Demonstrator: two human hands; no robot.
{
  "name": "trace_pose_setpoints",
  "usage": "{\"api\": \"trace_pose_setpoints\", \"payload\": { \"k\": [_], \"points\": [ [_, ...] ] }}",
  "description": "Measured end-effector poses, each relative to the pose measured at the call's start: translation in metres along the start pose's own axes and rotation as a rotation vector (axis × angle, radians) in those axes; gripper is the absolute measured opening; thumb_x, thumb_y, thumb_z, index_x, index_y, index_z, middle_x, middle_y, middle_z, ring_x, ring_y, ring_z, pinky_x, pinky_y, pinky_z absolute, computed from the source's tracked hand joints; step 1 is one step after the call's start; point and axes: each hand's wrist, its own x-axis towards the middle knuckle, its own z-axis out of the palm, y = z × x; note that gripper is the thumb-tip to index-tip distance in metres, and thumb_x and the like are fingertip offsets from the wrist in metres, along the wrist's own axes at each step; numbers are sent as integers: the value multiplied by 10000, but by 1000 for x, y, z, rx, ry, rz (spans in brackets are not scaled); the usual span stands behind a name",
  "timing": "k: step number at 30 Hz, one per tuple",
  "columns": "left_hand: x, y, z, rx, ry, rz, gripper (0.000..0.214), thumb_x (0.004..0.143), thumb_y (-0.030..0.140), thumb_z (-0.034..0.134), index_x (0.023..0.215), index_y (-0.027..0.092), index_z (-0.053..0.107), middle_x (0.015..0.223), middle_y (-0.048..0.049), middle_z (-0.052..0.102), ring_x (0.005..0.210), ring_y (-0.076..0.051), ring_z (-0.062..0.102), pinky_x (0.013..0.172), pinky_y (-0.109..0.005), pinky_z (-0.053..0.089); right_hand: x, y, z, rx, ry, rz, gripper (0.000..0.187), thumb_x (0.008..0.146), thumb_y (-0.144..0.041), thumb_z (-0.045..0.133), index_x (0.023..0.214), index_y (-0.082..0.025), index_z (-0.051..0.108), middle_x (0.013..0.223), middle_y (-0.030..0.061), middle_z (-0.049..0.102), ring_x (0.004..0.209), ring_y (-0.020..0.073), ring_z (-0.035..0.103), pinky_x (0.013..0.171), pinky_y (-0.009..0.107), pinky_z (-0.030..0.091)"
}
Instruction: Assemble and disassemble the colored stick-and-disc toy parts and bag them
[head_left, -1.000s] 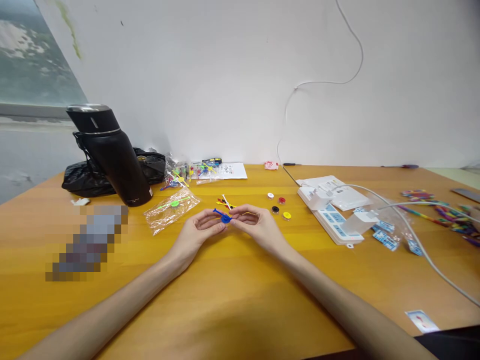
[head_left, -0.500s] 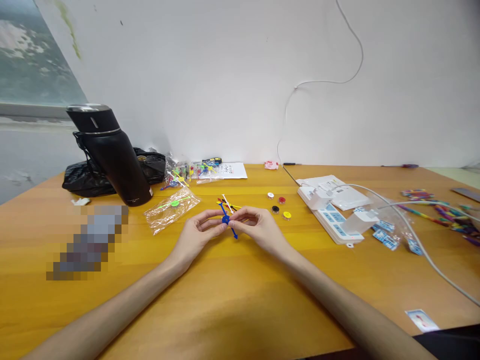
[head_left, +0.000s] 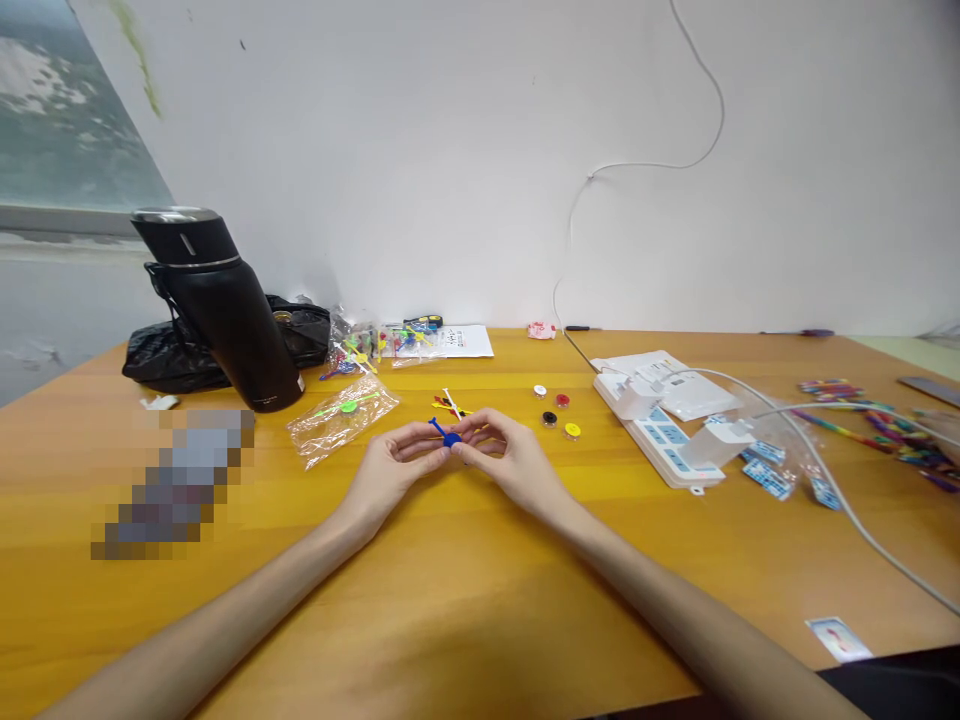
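One left hand (head_left: 390, 468) and one right hand (head_left: 517, 462) make two, sharing one blue spinner (head_left: 451, 439). On one desk (head_left: 420, 600) lie four small discs: one white disc (head_left: 540, 391), one red disc (head_left: 562, 400), one black disc (head_left: 550, 418) and one yellow disc (head_left: 572, 430). One clear bag (head_left: 375, 409) holds one green spinner (head_left: 349, 407). There are one black flask (head_left: 232, 320), one power strip (head_left: 664, 432), two white plugs (head_left: 639, 400), one small card (head_left: 838, 639) and at least three blue-and-white packets (head_left: 769, 478). The piled spinners (head_left: 452, 404) and colourful sticks (head_left: 840, 428) overlap too much for an exact number.
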Motion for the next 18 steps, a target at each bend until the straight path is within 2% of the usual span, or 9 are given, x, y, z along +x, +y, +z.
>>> {"api": "trace_pose_setpoints", "payload": {
  "k": [5,9,13,18],
  "points": [
    [1,-3,-2,54,12,64,340,736,368,864,997,174,765,1088,-88,793,1062,-269,734,1037,-409,543,1,5,1,97,-20,50,273,880,-332,731,1119,-205,702,1122,72,729,998,188,706,927,340,579],
    [0,-5,-2,108,31,80,304,753,370,848,980,182,776,1056,-78,795,1032,-260,732,1001,-392,560,0,6,2,154,-23,62,254,852,-340,756,1060,-201,709,1168,79,705,1015,196,717,939,346,586],
    [-2,-5,-2,130,41,68,289,738,382,853,935,185,777,1033,-78,797,997,-264,737,984,-401,563,-2,7,4,195,-24,60,233,832,-354,772,993,-198,707,1129,74,710,1005,203,720,958,360,581],
    [-3,-4,-1,119,16,71,292,748,388,844,939,181,769,1052,-88,794,1015,-272,736,984,-408,565,-2,9,5,197,-46,35,220,851,-341,756,998,-197,679,1095,64,718,1006,191,705,978,356,565]
  ]
}}
